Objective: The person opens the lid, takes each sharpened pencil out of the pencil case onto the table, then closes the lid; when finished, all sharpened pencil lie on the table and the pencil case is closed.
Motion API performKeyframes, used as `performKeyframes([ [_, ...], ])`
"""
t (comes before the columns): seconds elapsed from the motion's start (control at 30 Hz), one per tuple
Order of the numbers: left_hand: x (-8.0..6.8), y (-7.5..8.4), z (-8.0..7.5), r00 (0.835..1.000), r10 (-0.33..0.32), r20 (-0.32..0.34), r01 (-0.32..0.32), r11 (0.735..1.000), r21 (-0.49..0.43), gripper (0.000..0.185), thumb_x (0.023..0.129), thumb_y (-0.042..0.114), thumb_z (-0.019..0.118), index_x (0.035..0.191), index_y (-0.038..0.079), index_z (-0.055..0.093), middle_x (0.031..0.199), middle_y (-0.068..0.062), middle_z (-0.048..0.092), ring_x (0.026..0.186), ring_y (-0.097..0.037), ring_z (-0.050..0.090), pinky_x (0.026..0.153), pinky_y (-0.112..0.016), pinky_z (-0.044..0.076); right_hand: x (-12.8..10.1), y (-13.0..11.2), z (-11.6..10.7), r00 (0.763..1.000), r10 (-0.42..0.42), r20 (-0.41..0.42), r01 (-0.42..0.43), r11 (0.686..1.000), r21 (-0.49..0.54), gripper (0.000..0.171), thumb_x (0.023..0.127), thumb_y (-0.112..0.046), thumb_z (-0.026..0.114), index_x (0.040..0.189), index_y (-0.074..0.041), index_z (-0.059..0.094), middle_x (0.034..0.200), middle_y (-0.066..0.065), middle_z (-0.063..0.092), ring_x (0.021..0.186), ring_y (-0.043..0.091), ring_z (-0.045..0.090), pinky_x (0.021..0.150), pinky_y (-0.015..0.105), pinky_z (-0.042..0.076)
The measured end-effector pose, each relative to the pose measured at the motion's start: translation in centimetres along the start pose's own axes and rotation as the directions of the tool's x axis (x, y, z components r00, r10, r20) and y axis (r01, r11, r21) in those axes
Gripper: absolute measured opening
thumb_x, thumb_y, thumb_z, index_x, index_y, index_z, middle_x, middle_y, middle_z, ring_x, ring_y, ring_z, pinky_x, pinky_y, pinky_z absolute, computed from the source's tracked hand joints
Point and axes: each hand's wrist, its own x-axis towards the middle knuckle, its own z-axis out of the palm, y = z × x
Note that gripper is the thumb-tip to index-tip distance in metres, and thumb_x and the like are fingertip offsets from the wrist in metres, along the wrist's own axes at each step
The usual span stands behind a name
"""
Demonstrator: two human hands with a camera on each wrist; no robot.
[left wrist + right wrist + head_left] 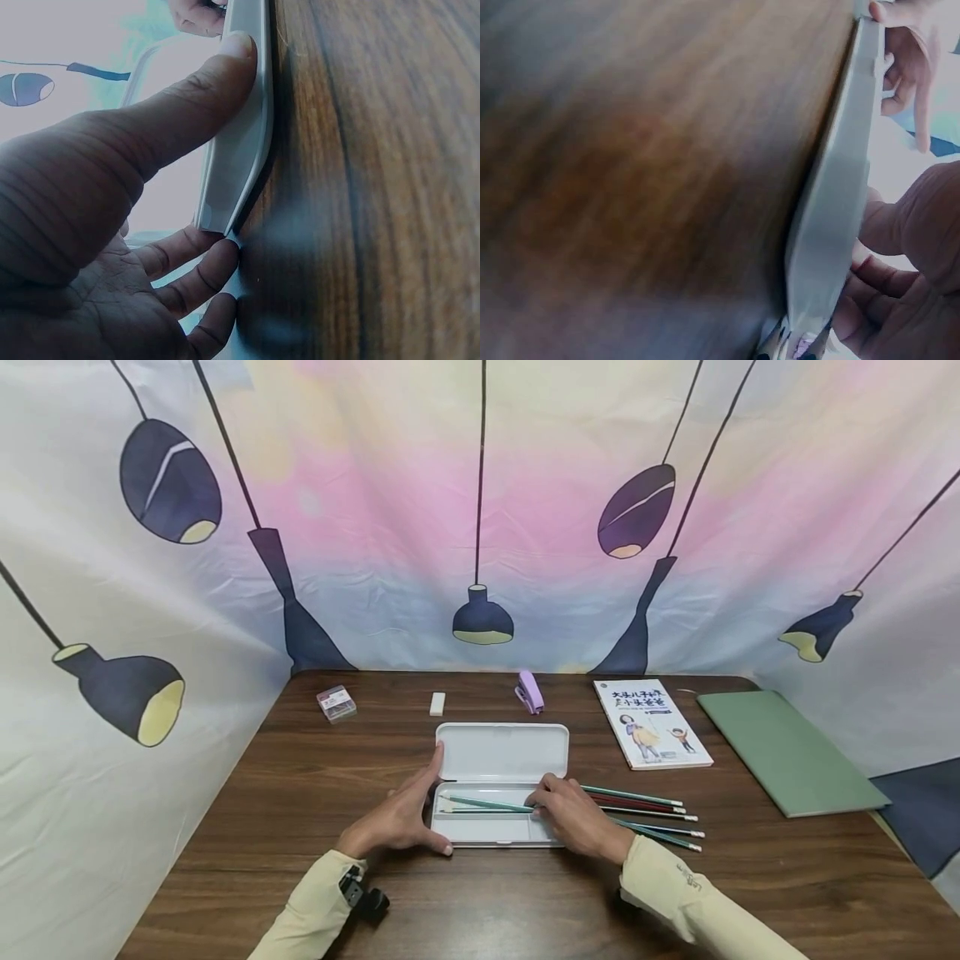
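A white metal pencil case (480, 832) lies with its lid (502, 752) raised at the back. My left hand (401, 814) grips its left end, the thumb against the front wall and the other fingers round the end and rear. Inside, teal pencils (487, 802) lie with their points to the left. Over the case's right half, my right hand (573, 814) pinches the pencils with curled fingers, hiding their other ends. Several more pencils (660, 831) with white erasers fan out on the table to the right of the case, partly behind the right hand.
Behind the case are a small clear box (337, 703), a white eraser (437, 703) and a purple stapler (529, 692). A picture book (652, 724) and a green folder (791, 752) lie at the back right of the wooden table (300, 760). A printed cloth (420, 527) hangs behind.
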Motion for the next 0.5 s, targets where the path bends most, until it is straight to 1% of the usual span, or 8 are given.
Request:
performKeyframes([
  [0.13,-0.12,-0.04,0.01,1.0,-0.005,0.006,0.005,1.0,0.005,0.14,0.048,0.042,0.088,0.146,0.02,-0.009,0.127,-0.01,0.046,0.125,-0.029,0.032,0.089,-0.069,0.019,-0.07,-0.23,0.24,0.996,-0.051,-0.067,0.048,0.998,-0.037,0.012,0.081,-0.008,0.067,0.092,-0.013,0.068,0.086,-0.002,0.057,0.078,0.013,0.054,0.068,0.03,0.039],
  [0.2,-0.13,-0.06,0.03,1.0,-0.008,0.007,0.008,1.0,0.008,0.14,0.048,0.042,0.088,0.146,0.021,-0.009,0.128,-0.01,0.045,0.125,-0.03,0.032,0.089,-0.07,0.018,-0.08,-0.35,0.31,0.993,-0.063,-0.104,0.059,0.997,-0.044,0.01,0.079,-0.01,0.069,0.089,-0.014,0.068,0.085,-0.003,0.058,0.078,0.012,0.056,0.069,0.03,0.041],
  [0.33,-0.13,-0.02,0.04,1.0,-0.012,0.009,0.012,1.0,0.006,0.139,0.048,0.042,0.088,0.146,0.022,-0.01,0.129,-0.011,0.044,0.125,-0.031,0.031,0.088,-0.07,0.018,-0.02,-0.49,0.23,0.991,-0.03,-0.127,0.029,1.0,-0.009,0.01,0.077,-0.009,0.071,0.084,-0.015,0.067,0.082,-0.005,0.06,0.077,0.01,0.056,0.069,0.029,0.041],
  [0.4,-0.11,0.0,0.02,1.0,-0.011,0.011,0.011,1.0,0.004,0.139,0.049,0.042,0.088,0.146,0.022,-0.01,0.131,-0.012,0.043,0.126,-0.031,0.03,0.089,-0.07,0.018,0.02,-0.53,0.13,0.992,-0.004,-0.122,0.006,1.0,0.019,0.011,0.077,-0.008,0.071,0.084,-0.015,0.067,0.081,-0.006,0.061,0.076,0.009,0.056,0.068,0.029,0.041],
  [0.5,-0.09,0.04,-0.05,1.0,-0.004,0.02,0.004,1.0,-0.003,0.138,0.05,0.041,0.087,0.146,0.022,-0.01,0.136,-0.013,0.038,0.128,-0.031,0.027,0.088,-0.071,0.016,0.08,-0.49,-0.07,0.995,0.025,-0.097,-0.019,0.998,0.061,0.015,0.076,-0.006,0.071,0.088,-0.015,0.069,0.079,-0.007,0.059,0.075,0.008,0.054,0.069,0.029,0.042],
])
